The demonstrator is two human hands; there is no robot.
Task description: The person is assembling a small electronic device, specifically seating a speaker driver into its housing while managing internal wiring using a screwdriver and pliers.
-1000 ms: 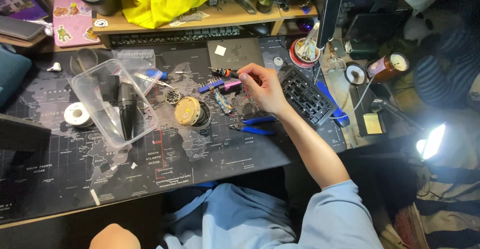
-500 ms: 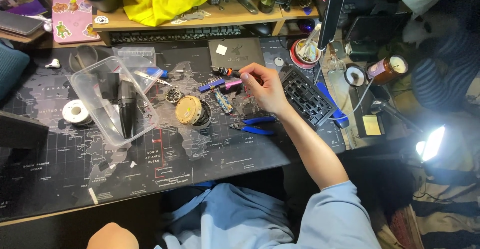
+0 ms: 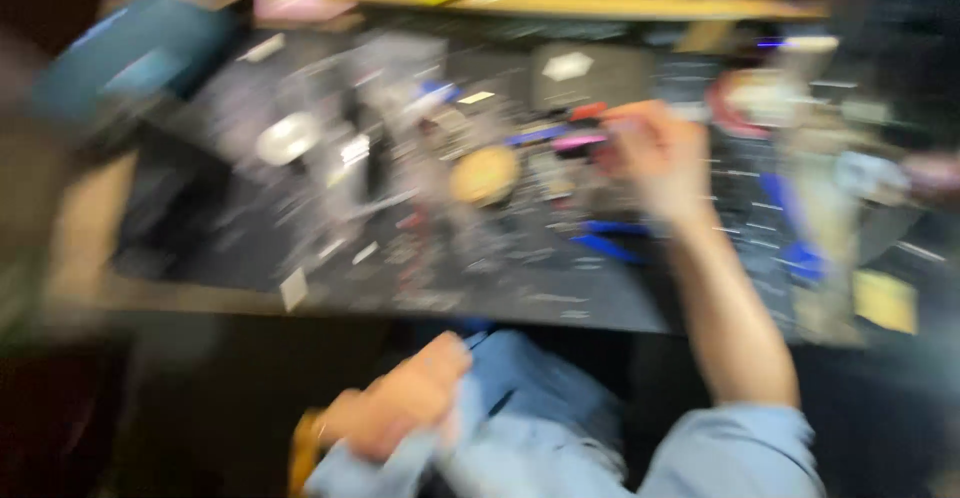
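Fingers of the right hand (image 3: 655,153) pinch a pink-handled tool (image 3: 578,142) lying left-right, blurred

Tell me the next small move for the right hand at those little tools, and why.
Probably pause before gripping anything. The right hand reaches among small tools beside the round yellowish spool, but the view is badly blurred, so what its fingers touch cannot be told. The left hand rests low, off the desk.

A dark desk mat (image 3: 600,303) covers the desk. Blue-handled pliers (image 3: 610,241) lie near its front edge; a round tan spool (image 3: 484,175) sits mid-surface. All blurred.
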